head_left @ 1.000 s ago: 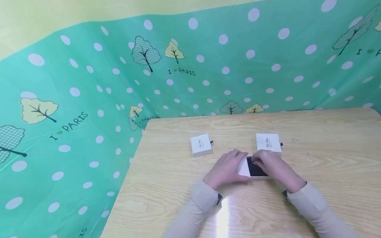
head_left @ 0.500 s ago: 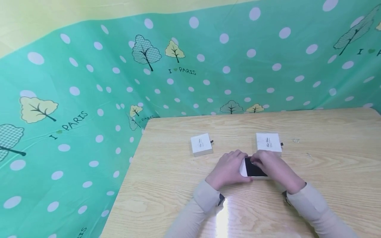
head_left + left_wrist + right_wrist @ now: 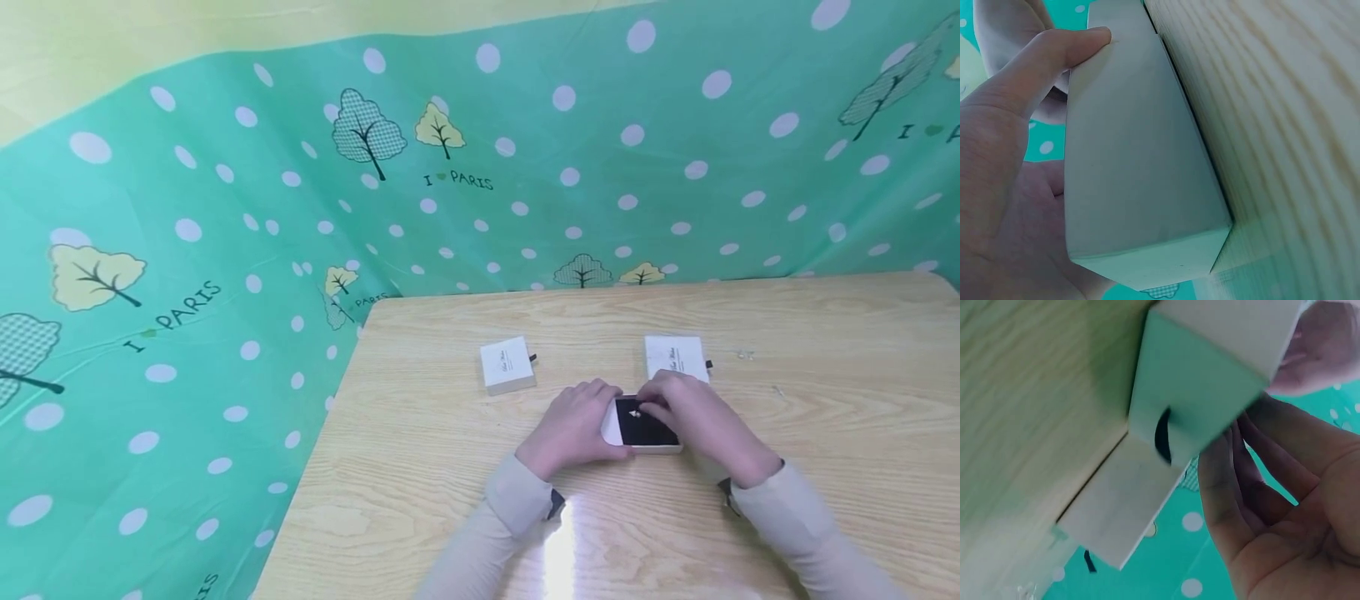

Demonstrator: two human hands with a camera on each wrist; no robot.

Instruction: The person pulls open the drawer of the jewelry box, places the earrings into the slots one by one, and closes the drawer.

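Note:
A white drawer-style jewelry box (image 3: 611, 427) stands partly pulled out, showing its black padded insert (image 3: 647, 432). On that padding sits a small shiny piece of jewelry (image 3: 635, 413), too small to make out in kind. My left hand (image 3: 572, 423) grips the box's left end; in the left wrist view its thumb (image 3: 1079, 45) presses the near side wall. Over the insert's right part is my right hand (image 3: 686, 412), its fingers bent and the tips right beside the shiny piece, with nothing visible between them. The right wrist view shows a black pull tab (image 3: 1163, 436) on the box's end.
Behind the right hand lies a second white box (image 3: 667, 354) with a black tab. Another white box (image 3: 507, 365) stands farther left. Small clear bits (image 3: 745, 355) lie on the wooden table (image 3: 420, 433) to the right. A green dotted cloth (image 3: 480, 167) hangs behind.
My right hand has risen slightly and drawn back from the insert, uncovering the shiny piece on the black padding. The box slid slightly left; my left hand keeps its grip.

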